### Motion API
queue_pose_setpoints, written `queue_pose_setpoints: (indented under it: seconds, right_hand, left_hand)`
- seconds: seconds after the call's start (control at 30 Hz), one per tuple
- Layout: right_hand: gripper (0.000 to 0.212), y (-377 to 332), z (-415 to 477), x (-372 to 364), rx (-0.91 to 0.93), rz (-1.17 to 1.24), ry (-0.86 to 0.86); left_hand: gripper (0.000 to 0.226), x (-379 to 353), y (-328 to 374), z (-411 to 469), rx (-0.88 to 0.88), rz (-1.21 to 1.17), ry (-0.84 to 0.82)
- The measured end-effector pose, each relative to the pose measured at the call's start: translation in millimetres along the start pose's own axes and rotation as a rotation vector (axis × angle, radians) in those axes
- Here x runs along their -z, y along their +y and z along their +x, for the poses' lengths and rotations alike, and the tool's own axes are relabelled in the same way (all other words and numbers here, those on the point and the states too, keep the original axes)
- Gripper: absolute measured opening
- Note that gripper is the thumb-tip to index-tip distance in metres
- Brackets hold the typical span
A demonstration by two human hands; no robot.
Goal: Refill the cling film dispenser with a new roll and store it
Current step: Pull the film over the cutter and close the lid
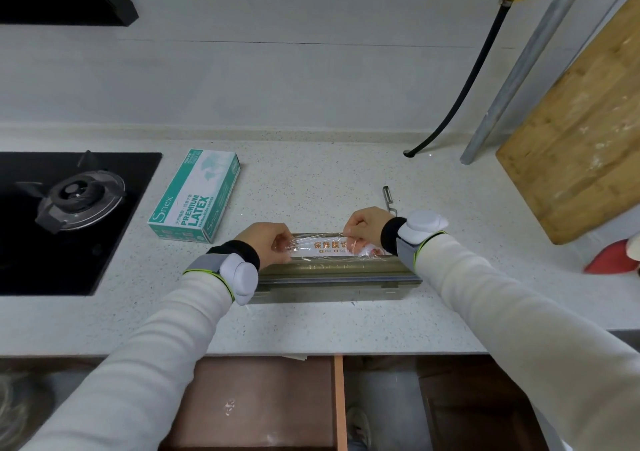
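At the centre of the frame, the cling film dispenser (332, 272) is laid on the countertop (311, 326). A sheet of cling film (322, 247) is pinched over it by the curled fingers of the left hand (268, 243) and the right hand (363, 224).

Head view; downward, close over countertop (311, 326)

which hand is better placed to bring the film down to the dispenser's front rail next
Left, probably. The left hand pinches the cling film close to the near rail of the dispenser. The right hand pinches it farther back, by the peeler.
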State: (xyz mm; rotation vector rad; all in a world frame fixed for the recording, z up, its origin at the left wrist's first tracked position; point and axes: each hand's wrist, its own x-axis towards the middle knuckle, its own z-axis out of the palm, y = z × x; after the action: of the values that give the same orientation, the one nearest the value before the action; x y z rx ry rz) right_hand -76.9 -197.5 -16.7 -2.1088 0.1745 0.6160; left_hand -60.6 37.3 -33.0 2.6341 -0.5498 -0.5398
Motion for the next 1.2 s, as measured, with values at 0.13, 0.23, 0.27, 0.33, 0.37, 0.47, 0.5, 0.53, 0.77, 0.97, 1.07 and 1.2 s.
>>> queue_pose_setpoints:
  seconds: [0.13, 0.23, 0.27, 0.33, 0.37, 0.47, 0.5, 0.53, 0.77, 0.97, 1.07, 1.2]
  right_hand:
    - [0.017, 0, 0, 2, -0.030, 0.042, 0.003]
    - [0.017, 0, 0, 4, -0.037, 0.030, 0.008]
    - [0.018, 0, 1, 4, -0.040, 0.002, 0.014]
    - [0.018, 0, 1, 5, -0.042, -0.053, 0.038]
    - [0.017, 0, 2, 5, -0.040, -0.066, 0.050]
    - [0.015, 2, 2, 7, -0.034, -0.073, 0.062]
    - [0.017, 1, 1, 8, -0.036, -0.074, 0.065]
    - [0.019, 0, -1, 8, -0.038, -0.075, 0.070]
    - [0.022, -4, -2, 9, -0.030, -0.126, 0.096]
    - [0.022, -4, 2, 9, -0.024, -0.115, 0.096]
    - [0.013, -1, 5, 10, -0.047, -0.027, 0.100]
    - [0.022, 3, 4, 15, -0.094, -0.014, 0.131]
  left_hand:
    - [0.019, 0, -11, -5, 0.005, 0.038, -0.030]
    - [0.012, 1, -14, -7, 0.021, 0.022, 0.013]
    - [0.013, 2, -14, -7, 0.026, 0.022, 0.029]
    - [0.016, 6, -13, -6, 0.035, 0.021, 0.064]
    - [0.017, 8, -12, -6, 0.038, -0.006, 0.086]
    - [0.015, 17, -9, -6, 0.026, -0.115, 0.178]
    - [0.014, 19, -10, -7, 0.025, -0.139, 0.210]
    - [0.014, 21, -11, -7, 0.028, -0.160, 0.241]
    - [0.026, 23, -25, -10, 0.155, -0.239, 0.295]
    - [0.011, 14, -30, -8, 0.215, -0.217, 0.188]
    - [0.016, 14, -32, -6, 0.277, -0.267, 0.243]
    - [0.022, 12, -34, -3, 0.337, -0.217, 0.249]
